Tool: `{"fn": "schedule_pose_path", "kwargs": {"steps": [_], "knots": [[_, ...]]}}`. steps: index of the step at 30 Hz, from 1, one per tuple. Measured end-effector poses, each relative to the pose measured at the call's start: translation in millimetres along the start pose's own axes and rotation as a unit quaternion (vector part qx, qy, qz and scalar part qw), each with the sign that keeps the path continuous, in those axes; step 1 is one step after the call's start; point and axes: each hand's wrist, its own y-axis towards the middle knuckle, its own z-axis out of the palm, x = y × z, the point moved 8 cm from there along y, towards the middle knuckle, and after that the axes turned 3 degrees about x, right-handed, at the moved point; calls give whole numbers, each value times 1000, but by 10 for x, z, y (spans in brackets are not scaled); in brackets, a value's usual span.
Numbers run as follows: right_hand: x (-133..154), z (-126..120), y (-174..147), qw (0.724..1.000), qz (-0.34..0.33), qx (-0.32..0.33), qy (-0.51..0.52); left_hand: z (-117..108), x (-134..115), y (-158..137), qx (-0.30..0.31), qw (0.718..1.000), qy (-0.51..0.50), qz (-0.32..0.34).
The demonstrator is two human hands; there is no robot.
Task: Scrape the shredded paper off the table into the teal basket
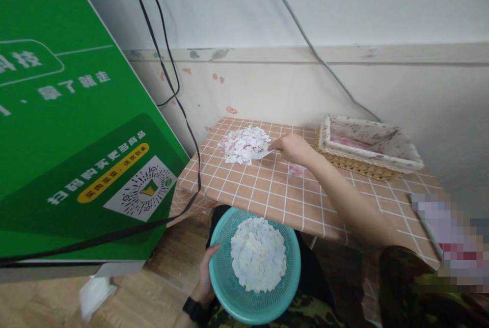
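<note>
My left hand [207,273] grips the left rim of a round teal plastic colander [292,272], which rests on my lap below the table edge. Inside it lies a broad heap of small white paper scraps [259,254]. Over the table, my right hand [291,147] is closed on a thin white spoon-like tool [263,154]. The tool's tip touches the right side of a pile of white and pinkish paper scraps [244,143]. Its exact shape is hard to make out against the scraps.
A checked brown cloth covers the table [244,183]. A lined wicker basket [370,147] stands at the back right, and a pink-and-white piece [296,170] lies near my forearm. On the left is a green printed panel [76,114], with a black cable [193,137] hanging before it.
</note>
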Motion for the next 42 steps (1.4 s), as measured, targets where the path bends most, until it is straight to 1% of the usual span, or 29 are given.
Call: {"fn": "schedule_pose_path", "kwargs": {"steps": [6,9,14,18,21,25,30,33,35,38,42], "knots": [[-32,-122,-43,1000,-18,4,-23,27,-2,-6,13,1000,11,-4],[-13,-111,-54,999,-27,20,-19,13,-14,0,8,1000,12,4],[-32,-46,-21,1000,3,17,8,37,-21,-17,10,1000,8,3],[-30,-53,-15,1000,11,6,1,54,-25,-26,12,1000,9,2],[4,-82,-33,1000,0,3,-5,54,-26,-20,15,1000,5,2],[88,-68,-44,999,-23,16,-20,55,-9,-17,24,1000,4,-4],[142,-66,-63,998,-37,34,-28,27,-4,-13,9,1000,7,-3],[146,-114,-109,997,-58,48,-33,18,-10,-9,2,1000,5,-2],[142,-162,-133,996,-68,43,-37,28,-13,-11,7,1000,6,-2],[111,-194,-127,997,-56,26,-53,44,-19,-19,15,1000,8,1],[62,-94,-66,997,-21,26,-72,37,-34,-25,6,1000,11,10]]}}
